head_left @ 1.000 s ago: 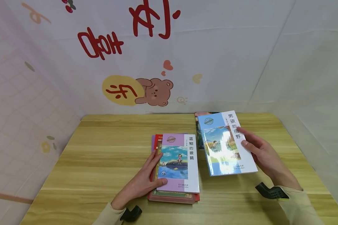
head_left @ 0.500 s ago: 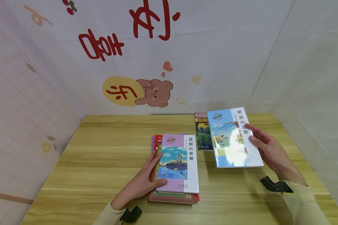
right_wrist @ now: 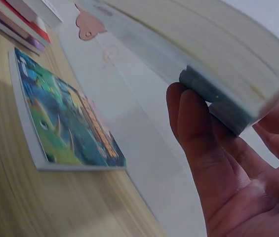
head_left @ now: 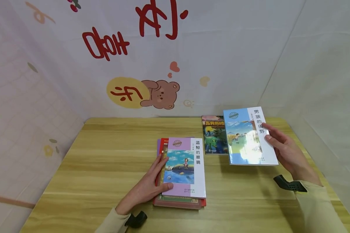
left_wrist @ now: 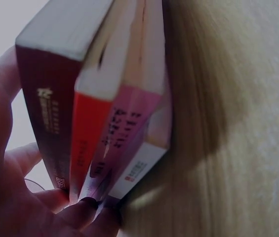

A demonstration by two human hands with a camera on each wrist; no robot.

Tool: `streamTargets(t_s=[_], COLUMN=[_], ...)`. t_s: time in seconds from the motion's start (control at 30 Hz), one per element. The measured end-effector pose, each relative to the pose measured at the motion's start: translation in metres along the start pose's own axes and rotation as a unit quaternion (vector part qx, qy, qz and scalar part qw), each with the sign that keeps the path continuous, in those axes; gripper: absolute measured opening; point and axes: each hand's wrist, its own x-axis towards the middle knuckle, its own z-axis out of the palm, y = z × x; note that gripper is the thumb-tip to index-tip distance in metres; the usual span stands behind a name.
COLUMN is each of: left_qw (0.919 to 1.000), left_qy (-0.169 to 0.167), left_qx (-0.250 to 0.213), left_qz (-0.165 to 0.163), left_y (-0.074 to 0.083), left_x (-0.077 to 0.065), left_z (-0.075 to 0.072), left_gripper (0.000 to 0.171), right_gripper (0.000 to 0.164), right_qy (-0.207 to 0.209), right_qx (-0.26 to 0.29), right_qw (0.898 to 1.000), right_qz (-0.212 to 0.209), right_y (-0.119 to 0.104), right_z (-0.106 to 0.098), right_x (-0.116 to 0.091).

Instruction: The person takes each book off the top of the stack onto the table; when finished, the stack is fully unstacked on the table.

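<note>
My right hand [head_left: 285,149] grips a blue-and-white paperback book [head_left: 245,139] by its right edge, thumb on the cover, fingers underneath in the right wrist view. This book is held above the table and overlaps part of a green dinosaur comic book [head_left: 214,139] lying at the back. My left hand [head_left: 147,184] rests against the left side of a stack of books, thumb on the cover of the top purple-and-white book [head_left: 183,165]. In the left wrist view, its fingertips touch the maroon [left_wrist: 50,113], red [left_wrist: 87,128] and purple spines [left_wrist: 117,133].
The wooden table [head_left: 110,155] meets a white fabric backdrop [head_left: 236,48] with a printed bear [head_left: 161,94] and red characters. Fabric also hangs along both sides. A black strap [head_left: 290,184] sits on the right wrist, another [head_left: 136,220] on the left.
My right hand has moved right and toward the back with the blue-and-white book, so more of the dinosaur comic shows. The left hand and the stack have stayed in place.
</note>
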Motion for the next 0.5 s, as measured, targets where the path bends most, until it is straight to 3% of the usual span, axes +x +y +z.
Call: streamTargets(t_s=[0.1, 0.33, 0.5], left_qw=[1.0000, 1.0000, 0.9999], left_qy=[0.002, 0.006, 0.010], left_qx=[-0.001, 0.002, 0.002], left_qz=[0.002, 0.006, 0.007], left_y=[0.000, -0.001, 0.000], left_x=[0.001, 0.001, 0.000], left_z=[0.000, 0.000, 0.000], left_gripper=[0.093, 0.092, 0.092], right_gripper=[0.050, 0.054, 0.052], right_qy=[-0.001, 0.028, -0.003], right_qx=[0.018, -0.050, 0.006], right_qw=[1.000, 0.998, 1.000], right_qz=[-0.009, -0.014, -0.009], right_y=[0.001, 0.003, 0.002], right_z=[-0.009, -0.025, -0.037], right_x=[0.002, 0.004, 0.008])
